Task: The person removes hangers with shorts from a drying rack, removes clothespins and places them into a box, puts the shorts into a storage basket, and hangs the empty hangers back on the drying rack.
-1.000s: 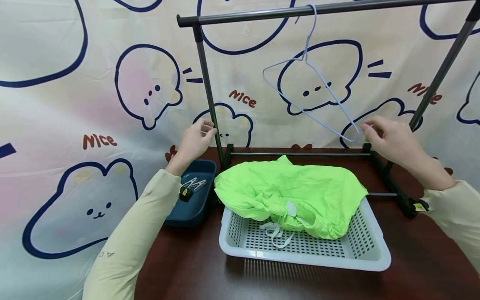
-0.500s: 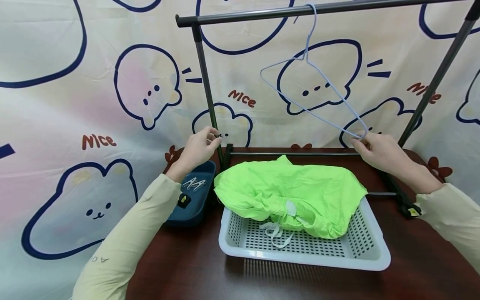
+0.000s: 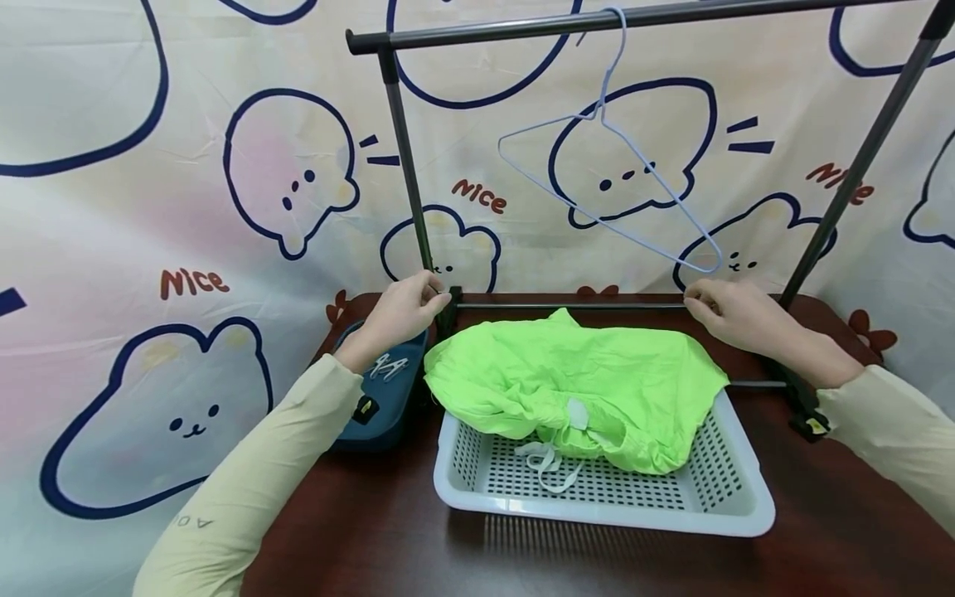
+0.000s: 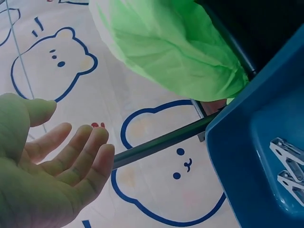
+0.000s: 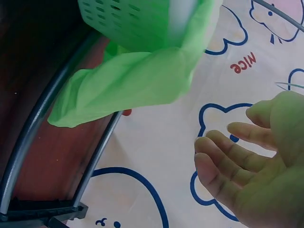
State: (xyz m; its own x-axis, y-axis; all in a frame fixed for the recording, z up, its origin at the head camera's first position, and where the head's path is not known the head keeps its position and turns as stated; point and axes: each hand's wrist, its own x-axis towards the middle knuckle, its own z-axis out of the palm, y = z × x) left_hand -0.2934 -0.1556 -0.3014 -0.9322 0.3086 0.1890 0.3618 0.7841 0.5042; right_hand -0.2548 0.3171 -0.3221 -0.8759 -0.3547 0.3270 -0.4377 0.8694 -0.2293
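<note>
Green garment point(image 3: 574, 385) draped over the white basket point(image 3: 734, 506), both hands just behind it.

Left hand point(image 3: 399, 313) and right hand point(image 3: 734, 315) hover apart, fingers relaxed and empty, near the rack's base bar point(image 3: 567, 306); a blue hanger point(image 3: 608, 178) hangs above.

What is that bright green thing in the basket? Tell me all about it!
The green cloth is a thin, crumpled garment, neon green, with a small white tag near its front edge. It lies heaped in the white basket, spilling over the back and left rims. White strings lie on the basket floor under its front edge. Neither hand touches it.
</note>
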